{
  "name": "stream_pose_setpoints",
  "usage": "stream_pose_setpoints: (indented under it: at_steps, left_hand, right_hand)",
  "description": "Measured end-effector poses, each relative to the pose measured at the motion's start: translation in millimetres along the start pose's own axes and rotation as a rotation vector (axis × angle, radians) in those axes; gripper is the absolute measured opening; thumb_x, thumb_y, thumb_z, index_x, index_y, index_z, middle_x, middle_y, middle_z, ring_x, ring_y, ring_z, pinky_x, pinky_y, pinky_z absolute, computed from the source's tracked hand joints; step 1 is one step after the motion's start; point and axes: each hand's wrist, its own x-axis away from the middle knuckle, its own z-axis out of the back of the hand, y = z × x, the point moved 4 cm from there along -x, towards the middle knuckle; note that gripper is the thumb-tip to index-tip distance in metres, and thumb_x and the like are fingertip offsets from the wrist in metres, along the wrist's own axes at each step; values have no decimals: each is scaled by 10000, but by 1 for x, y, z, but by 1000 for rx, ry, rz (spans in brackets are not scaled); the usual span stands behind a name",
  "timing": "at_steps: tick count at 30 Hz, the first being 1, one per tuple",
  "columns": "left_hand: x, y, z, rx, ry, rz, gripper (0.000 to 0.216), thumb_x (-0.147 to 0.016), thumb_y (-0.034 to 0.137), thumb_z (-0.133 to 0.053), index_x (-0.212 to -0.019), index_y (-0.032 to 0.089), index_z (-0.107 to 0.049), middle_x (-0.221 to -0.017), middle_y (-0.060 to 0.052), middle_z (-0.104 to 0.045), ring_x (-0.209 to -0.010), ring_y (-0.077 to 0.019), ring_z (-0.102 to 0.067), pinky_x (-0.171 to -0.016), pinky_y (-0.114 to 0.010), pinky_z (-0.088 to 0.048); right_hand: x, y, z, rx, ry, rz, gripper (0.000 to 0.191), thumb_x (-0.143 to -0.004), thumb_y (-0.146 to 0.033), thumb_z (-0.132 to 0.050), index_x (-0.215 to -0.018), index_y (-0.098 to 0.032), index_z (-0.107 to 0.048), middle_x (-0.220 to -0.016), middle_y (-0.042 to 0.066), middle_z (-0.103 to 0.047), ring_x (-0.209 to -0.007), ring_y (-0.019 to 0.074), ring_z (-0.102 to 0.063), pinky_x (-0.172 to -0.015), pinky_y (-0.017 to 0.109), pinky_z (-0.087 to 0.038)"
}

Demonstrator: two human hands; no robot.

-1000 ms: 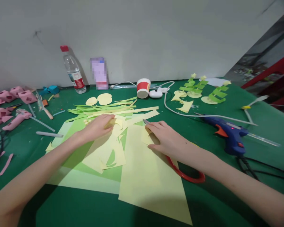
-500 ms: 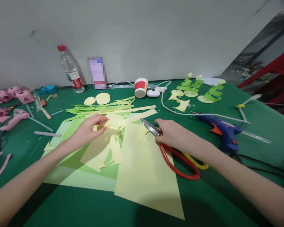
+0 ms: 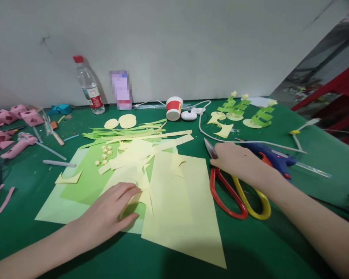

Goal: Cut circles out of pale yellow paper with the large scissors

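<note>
My left hand [image 3: 110, 211] lies low on the pile of yellow paper offcuts [image 3: 133, 162], its fingers curled on a curved yellow scrap [image 3: 138, 198] at the near edge. My right hand [image 3: 235, 161] rests over the pivot of the scissors [image 3: 238, 193], which lie on the green table with one red and one yellow handle loop and the blade tips pointing away. A large yellow sheet [image 3: 180, 209] lies between both hands, over light green sheets [image 3: 84, 182].
A blue glue gun [image 3: 275, 157] and its cable lie just right of my right hand. Green and yellow strips [image 3: 128, 133], a water bottle [image 3: 88, 87], a red-and-white cup [image 3: 174, 108], finished green paper shapes [image 3: 244, 110] and pink pieces [image 3: 6, 124] ring the table.
My left hand has pulled back from the far scraps to the near edge of the pile. My right hand has slid the scissors rightward off the yellow sheet onto the table.
</note>
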Motion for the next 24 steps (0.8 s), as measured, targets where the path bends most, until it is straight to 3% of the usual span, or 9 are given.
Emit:
stream_pose_setpoints:
  at_steps: [2, 5, 7, 9, 12, 17, 21, 24]
  left_hand:
    - [-4, 0, 1, -3, -11, 8, 519, -857, 422, -445, -1321, 211, -345, -1361, -95, -410, -1231, -268, -393, -1002, -432, -386]
    - [-18, -2, 9, 26, -33, 19, 646, -847, 508, -418, -1385, 203, -232, -1451, -95, -274, -1307, -280, -283, -1053, -453, -311]
    - [-31, -4, 15, 51, -74, -18, 666, -850, 511, -410, -1402, 212, -188, -1465, -91, -244, -1322, -273, -258, -1057, -440, -303]
    - [-41, -6, 20, 39, -117, -110, 689, -819, 498, -482, -1387, 191, -239, -1449, -105, -280, -1313, -285, -269, -1051, -431, -300]
    - [-50, -11, 27, 16, -127, -184, 664, -782, 469, -557, -1347, 215, -318, -1379, -94, -386, -1252, -275, -348, -1006, -388, -336]
    - [-52, -17, 34, -21, -170, -162, 549, -758, 457, -594, -1237, 235, -444, -1149, -65, -511, -1077, -239, -451, -854, -311, -393]
    - [-58, -16, 37, -6, -218, -163, 332, -737, 430, -624, -971, 203, -560, -956, -44, -517, -922, -215, -468, -722, -275, -387]
    - [-62, -16, 36, 52, -239, -190, 280, -700, 422, -665, -774, 184, -538, -848, -22, -498, -834, -193, -448, -663, -255, -365]
  right_hand:
    - [-2, -16, 6, -24, 88, 124, 244, -866, -271, -513, -1063, -132, -548, -1068, 90, -589, -938, 210, -580, -781, 410, -488]
    - [-4, -51, 13, -109, 128, 451, 319, -880, -165, -435, -1194, -142, -486, -1265, 130, -509, -1181, 242, -445, -944, 432, -399]
    - [-5, -69, 13, -155, 91, 633, 348, -873, -121, -406, -1209, -167, -484, -1300, 99, -496, -1228, 212, -402, -1005, 402, -352]
    - [-6, -76, 11, -190, 47, 720, 314, -864, -127, -435, -1165, -169, -516, -1256, 88, -526, -1185, 213, -443, -983, 412, -371]
    - [-7, -75, 10, -226, -15, 718, 221, -864, -215, -503, -1069, -153, -558, -1133, 81, -568, -1036, 217, -535, -856, 425, -453]
    - [-4, -65, 12, -264, -161, 578, 193, -861, -277, -525, -1001, -152, -571, -1027, 59, -593, -884, 178, -584, -741, 369, -504]
    - [-4, -60, 11, -276, -263, 480, 196, -856, -283, -533, -1002, -159, -576, -1053, 63, -590, -896, 180, -583, -745, 370, -506]
    - [-6, -56, 6, -295, -302, 443, 192, -860, -287, -528, -994, -158, -578, -1034, 60, -594, -862, 169, -587, -723, 355, -509]
